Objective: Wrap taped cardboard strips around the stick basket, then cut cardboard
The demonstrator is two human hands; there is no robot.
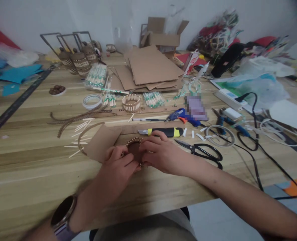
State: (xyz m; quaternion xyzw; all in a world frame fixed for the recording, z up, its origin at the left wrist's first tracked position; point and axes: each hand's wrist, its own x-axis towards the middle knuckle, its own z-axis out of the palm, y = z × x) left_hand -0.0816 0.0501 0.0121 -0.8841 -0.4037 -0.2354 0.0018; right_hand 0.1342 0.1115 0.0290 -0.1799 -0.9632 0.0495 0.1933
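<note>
Near the table's front edge, a small round ring of sticks and cardboard (134,140) is held between my two hands, with a brown surface inside it. My left hand (120,164), with a watch on the wrist, pinches its left and near side. On its right side rest the curled fingers of my right hand (158,152). A cut cardboard piece (102,142) lies left of the ring, beside a curved cardboard strip (81,137) and loose sticks (81,125). Just beyond my right hand is a yellow and black utility knife (166,132). My fingers hide much of the ring.
Black scissors (203,150) and a tape roll (220,135) lie to the right, near pliers (220,122) and cables. Farther back are a glue gun (177,114), a finished stick ring (131,103), stacked cardboard (153,65) and lantern-like models (80,63).
</note>
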